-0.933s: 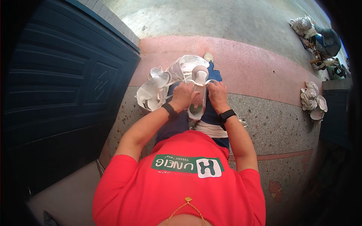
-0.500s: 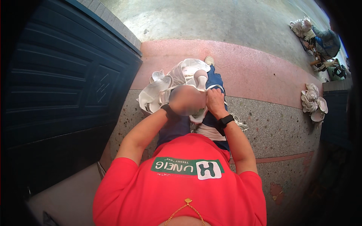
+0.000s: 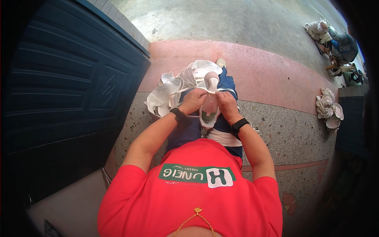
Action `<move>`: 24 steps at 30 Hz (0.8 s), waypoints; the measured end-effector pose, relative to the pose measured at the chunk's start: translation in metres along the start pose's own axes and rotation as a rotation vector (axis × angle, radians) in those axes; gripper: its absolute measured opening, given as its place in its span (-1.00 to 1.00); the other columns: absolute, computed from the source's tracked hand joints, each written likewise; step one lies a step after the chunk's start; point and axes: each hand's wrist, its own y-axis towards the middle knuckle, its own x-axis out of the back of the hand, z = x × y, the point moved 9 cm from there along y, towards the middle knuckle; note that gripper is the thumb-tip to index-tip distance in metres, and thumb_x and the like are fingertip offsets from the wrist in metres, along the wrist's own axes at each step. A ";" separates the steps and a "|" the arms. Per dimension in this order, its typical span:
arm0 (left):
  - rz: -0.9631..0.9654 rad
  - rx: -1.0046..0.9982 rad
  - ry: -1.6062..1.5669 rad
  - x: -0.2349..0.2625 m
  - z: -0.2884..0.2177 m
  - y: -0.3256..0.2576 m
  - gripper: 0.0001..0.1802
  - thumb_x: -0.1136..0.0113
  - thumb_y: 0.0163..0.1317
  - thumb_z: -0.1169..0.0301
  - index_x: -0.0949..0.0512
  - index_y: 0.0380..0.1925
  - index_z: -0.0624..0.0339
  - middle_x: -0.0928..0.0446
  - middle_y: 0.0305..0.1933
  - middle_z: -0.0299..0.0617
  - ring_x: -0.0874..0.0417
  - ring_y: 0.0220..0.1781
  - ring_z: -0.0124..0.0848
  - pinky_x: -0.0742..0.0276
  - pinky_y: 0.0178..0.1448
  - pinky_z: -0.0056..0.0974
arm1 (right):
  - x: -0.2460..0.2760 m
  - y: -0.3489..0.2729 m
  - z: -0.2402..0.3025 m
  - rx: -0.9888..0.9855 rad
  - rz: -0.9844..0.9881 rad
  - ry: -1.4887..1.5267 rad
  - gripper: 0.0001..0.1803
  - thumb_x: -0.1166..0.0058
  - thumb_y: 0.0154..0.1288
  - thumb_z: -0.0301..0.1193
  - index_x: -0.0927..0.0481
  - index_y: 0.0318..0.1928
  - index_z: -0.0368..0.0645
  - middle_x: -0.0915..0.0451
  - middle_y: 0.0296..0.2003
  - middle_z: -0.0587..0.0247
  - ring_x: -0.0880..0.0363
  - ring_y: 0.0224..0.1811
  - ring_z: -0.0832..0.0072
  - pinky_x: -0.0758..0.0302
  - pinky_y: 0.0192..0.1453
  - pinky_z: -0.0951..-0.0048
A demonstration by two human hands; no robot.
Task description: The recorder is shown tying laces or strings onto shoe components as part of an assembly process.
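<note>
My left hand (image 3: 193,100) and right hand (image 3: 227,104) each pinch a white lace (image 3: 227,91) on a shoe (image 3: 209,106) in my lap. A pile of white shoes (image 3: 166,94) lies just left of it.

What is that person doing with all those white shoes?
A person in a red shirt sits on the floor with a white shoe on their lap. The left hand and right hand each grip a white lace near the top of the shoe and pull it out to the sides. A pile of white shoes lies by the left knee, next to a dark blue door. Another small pile sits further off on the right.
</note>
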 end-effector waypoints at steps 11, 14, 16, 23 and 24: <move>0.001 -0.008 -0.036 0.004 -0.005 -0.001 -0.72 -0.20 0.33 0.24 -0.74 -0.10 0.12 -0.70 -0.11 0.06 -0.71 -0.03 0.05 -0.61 0.03 -0.01 | 0.048 0.020 0.026 0.194 -0.092 0.117 -0.91 -0.03 0.30 -0.50 -0.58 -0.22 -0.16 -0.61 -0.24 0.10 -0.57 -0.11 0.11 -0.47 0.02 0.13; 0.002 -0.017 -0.047 0.005 -0.006 -0.006 -0.71 -0.18 0.34 0.26 -0.74 -0.08 0.12 -0.69 -0.10 0.08 -0.71 -0.01 0.06 -0.60 0.04 -0.01 | 0.090 -0.034 -0.054 -0.354 -0.372 0.394 -0.85 0.06 0.46 -0.54 -0.61 -0.18 -0.23 -0.61 -0.23 0.07 -0.58 -0.12 0.15 -0.50 0.05 0.19; -0.013 -0.017 -0.018 0.009 -0.004 -0.010 -0.71 -0.17 0.34 0.27 -0.73 -0.06 0.13 -0.69 -0.10 0.10 -0.70 -0.01 0.06 -0.60 0.05 -0.01 | 0.196 -0.080 -0.132 -0.610 -0.653 0.420 -0.81 0.06 0.48 -0.52 -0.64 -0.22 -0.26 -0.64 -0.22 0.09 -0.62 -0.15 0.26 -0.57 0.05 0.26; 0.087 -0.042 -0.004 0.002 -0.020 -0.004 -0.70 -0.15 0.35 0.28 -0.72 -0.05 0.12 -0.68 -0.10 0.10 -0.70 -0.02 0.06 -0.60 0.05 -0.01 | 0.500 -0.212 -0.194 -0.620 -1.242 0.263 -0.78 0.00 0.48 -0.45 -0.70 -0.23 -0.28 -0.71 -0.22 0.10 -0.71 -0.21 0.34 -0.66 -0.02 0.31; 0.075 -0.026 0.003 0.002 -0.019 -0.005 -0.70 -0.15 0.34 0.28 -0.72 -0.05 0.12 -0.68 -0.10 0.09 -0.70 -0.02 0.06 -0.60 0.05 -0.01 | 0.490 -0.207 -0.200 -0.619 -1.199 0.282 -0.79 -0.02 0.47 -0.45 -0.70 -0.22 -0.27 -0.71 -0.22 0.09 -0.71 -0.22 0.32 -0.66 -0.03 0.30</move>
